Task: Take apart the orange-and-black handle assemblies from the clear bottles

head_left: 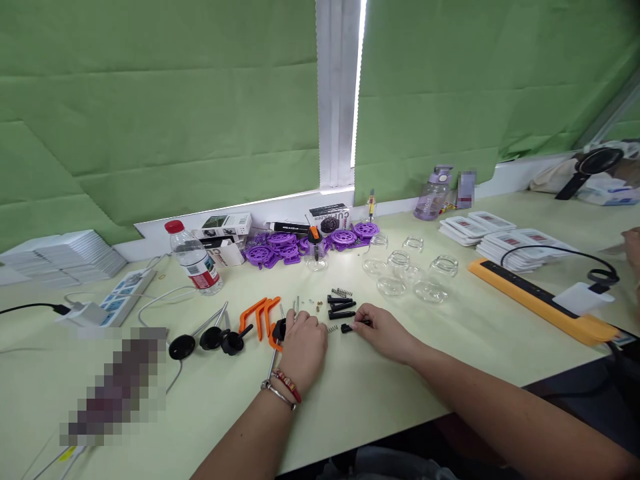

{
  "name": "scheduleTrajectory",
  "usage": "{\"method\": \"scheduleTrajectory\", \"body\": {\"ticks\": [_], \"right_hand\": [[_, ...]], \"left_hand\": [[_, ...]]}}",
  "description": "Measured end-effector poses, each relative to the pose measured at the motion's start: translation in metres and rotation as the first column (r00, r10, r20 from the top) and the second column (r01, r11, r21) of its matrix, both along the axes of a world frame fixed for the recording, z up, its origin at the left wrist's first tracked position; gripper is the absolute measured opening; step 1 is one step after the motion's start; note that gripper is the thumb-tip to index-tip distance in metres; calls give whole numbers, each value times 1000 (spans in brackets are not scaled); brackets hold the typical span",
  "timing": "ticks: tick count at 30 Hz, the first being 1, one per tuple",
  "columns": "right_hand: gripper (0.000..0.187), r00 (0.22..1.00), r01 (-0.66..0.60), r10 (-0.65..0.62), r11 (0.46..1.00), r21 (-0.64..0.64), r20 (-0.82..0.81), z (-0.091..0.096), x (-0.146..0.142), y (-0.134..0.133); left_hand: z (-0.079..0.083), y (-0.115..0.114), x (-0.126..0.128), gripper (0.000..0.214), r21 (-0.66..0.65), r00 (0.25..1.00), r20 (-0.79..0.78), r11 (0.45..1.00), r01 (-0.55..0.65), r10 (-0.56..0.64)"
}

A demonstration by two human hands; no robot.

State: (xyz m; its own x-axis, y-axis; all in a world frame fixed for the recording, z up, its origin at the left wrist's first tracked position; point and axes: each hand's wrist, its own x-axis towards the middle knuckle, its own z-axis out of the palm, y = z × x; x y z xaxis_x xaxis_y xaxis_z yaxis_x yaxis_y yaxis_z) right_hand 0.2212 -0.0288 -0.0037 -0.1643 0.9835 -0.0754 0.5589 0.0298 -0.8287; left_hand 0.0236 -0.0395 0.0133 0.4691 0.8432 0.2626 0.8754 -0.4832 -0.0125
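My left hand point(304, 340) lies palm down with its fingers together and bent. It touches the table beside a black cup-shaped part with a metal rod point(273, 363) and an orange bracket point(261, 319); what is under its fingers is hidden. My right hand point(383, 331) pinches a small black plastic piece point(347, 328) just above or on the table. Between the hands lies a small coil spring point(333, 329). Several black tapered plastic pieces point(342, 307) and more springs point(342, 292) lie behind, near tiny brass-coloured bits point(319, 306).
Clear glass-like jars point(431, 290) stand right of centre, and purple plastic rings point(285, 248) are piled at the back. Black round parts point(182, 347), a water bottle point(195, 260) and a white power strip point(129, 293) are left. An orange power strip point(540, 300) lies right, near another person's hand point(633, 247).
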Motion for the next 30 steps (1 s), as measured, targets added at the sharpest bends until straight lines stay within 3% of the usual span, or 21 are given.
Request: {"method": "scheduleTrajectory", "body": {"ticks": [6,14,17,21,25,30], "right_hand": [[15,939,-129,71,980,152,337,0,-7,4],[12,875,-303,158,916,264,457,10,-15,11],[14,836,-399,198,860,319,511,18,-23,12],[13,748,-520,259,801,297,611,24,-42,16],[9,773,-500,294,829,253,563,26,-54,27],[22,913,-357,304,919,170,271,27,-46,57]], "left_hand": [[1,6,-7,24,-4,999,8,1000,-31,31],[0,6,-9,23,-4,998,42,999,-40,41],[-1,7,-10,22,-17,996,78,999,-39,40],[-1,8,-13,21,-55,991,129,998,-17,24],[-1,10,-15,20,-66,982,188,998,-22,34],[8,7,-14,16,34,955,274,991,-129,115]]}}
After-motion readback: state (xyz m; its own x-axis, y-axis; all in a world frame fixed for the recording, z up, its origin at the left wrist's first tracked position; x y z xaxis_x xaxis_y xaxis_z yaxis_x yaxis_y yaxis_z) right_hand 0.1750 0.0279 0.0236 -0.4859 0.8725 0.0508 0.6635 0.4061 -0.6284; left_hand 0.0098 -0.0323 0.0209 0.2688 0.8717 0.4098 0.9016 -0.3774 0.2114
